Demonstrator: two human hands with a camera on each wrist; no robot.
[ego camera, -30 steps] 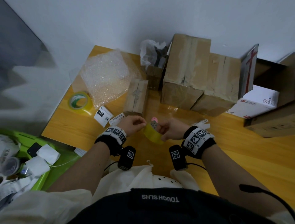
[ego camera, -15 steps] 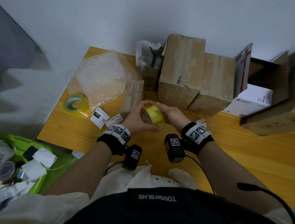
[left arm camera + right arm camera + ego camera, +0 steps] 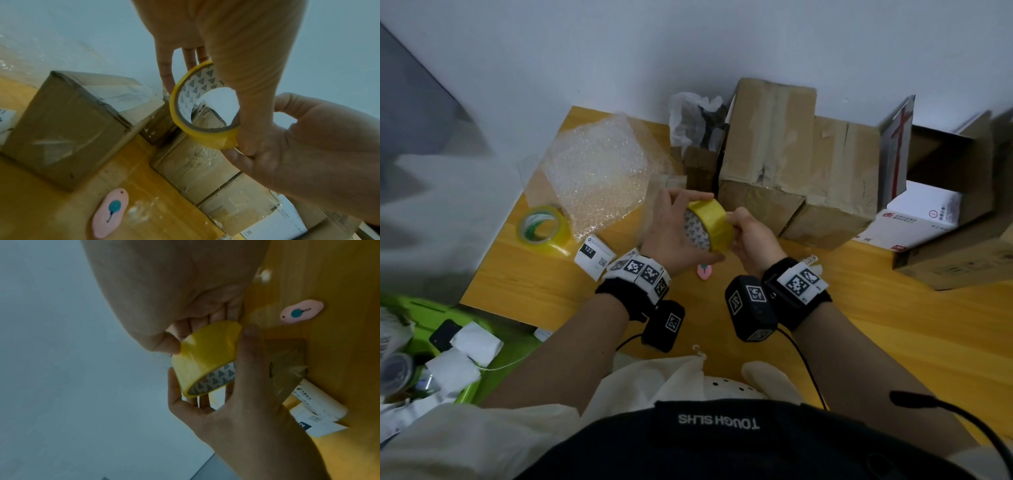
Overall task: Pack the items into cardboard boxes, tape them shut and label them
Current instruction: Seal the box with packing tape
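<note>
Above the wooden table (image 3: 893, 342), both hands hold a yellow tape roll (image 3: 714, 219) in front of the taped cardboard boxes (image 3: 774, 137). My left hand (image 3: 678, 229) grips it from the left, fingers over the top and thumb underneath. My right hand (image 3: 746, 233) pinches the roll's right edge, its thumb on the yellow outer band (image 3: 207, 353). The left wrist view looks through the roll's (image 3: 205, 138) patterned core. A small taped box (image 3: 68, 126) stands just beyond my left hand. A pink cutter (image 3: 703, 270) lies on the table below the hands.
A second tape roll (image 3: 543, 229) and bubble wrap (image 3: 599, 174) lie at the left. Paper labels (image 3: 594, 255) lie beside my left wrist. A white box (image 3: 921, 219) and an open cardboard box (image 3: 962, 192) stand at the right. A green bin (image 3: 448, 329) sits below the table's left edge.
Both hands have carried the yellow roll up and away from my body toward the boxes. The roll has turned so its core faces me. The pink cutter now shows below the hands.
</note>
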